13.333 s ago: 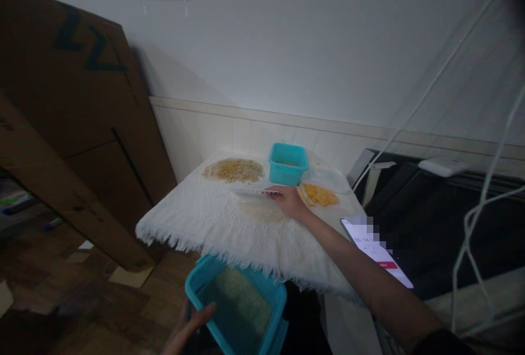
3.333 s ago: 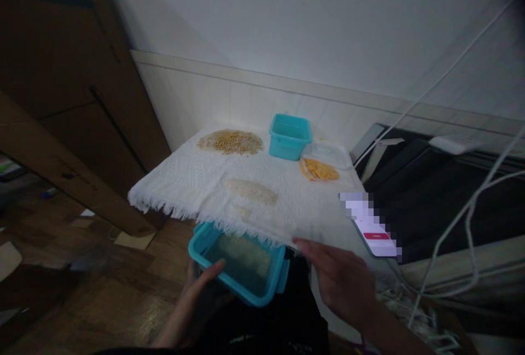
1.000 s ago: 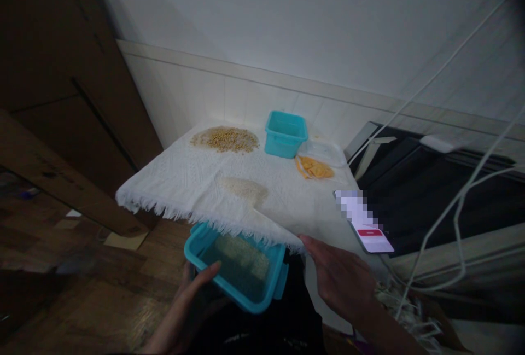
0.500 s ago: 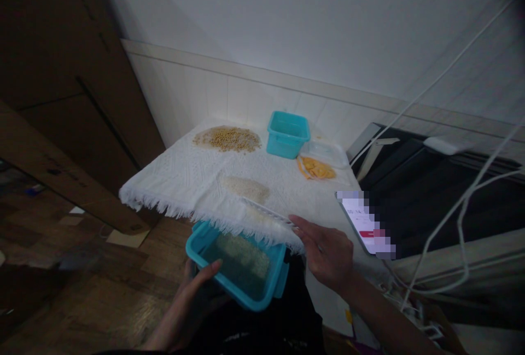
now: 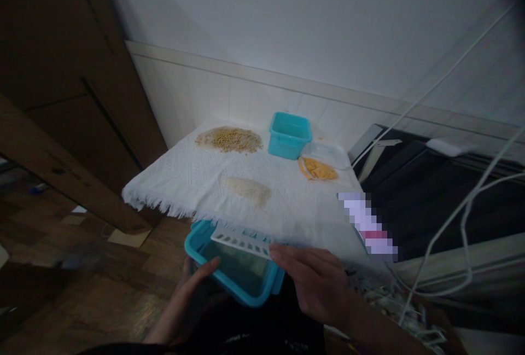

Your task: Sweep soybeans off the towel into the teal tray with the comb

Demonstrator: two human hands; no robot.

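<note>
My left hand (image 5: 197, 284) grips the near left rim of a teal plastic box (image 5: 250, 296), thumb over the edge. The box sits below the table's front edge and holds pale grains, perhaps rice. Between the fingers of my right hand (image 5: 311, 275) is a white slotted plastic strip (image 5: 241, 244), lying over the box's opening. On the white fringed cloth (image 5: 176, 174), just beyond the box, lies a thin pile of pale grains (image 5: 250, 190). Farther back is a pile of yellowish beans (image 5: 232, 139), probably soybeans.
A second teal box (image 5: 289, 139) stands at the back near the wall, beside a clear lid (image 5: 324, 152) and an orange packet (image 5: 318, 169). At the right lie a phone (image 5: 369, 226) and white cables (image 5: 435, 240). Cardboard (image 5: 74, 92) rises at the left.
My right hand has drawn the white strip from the cloth toward me, over the box. The near part of the pale grain pile is gone from the cloth edge. My left hand keeps its hold.
</note>
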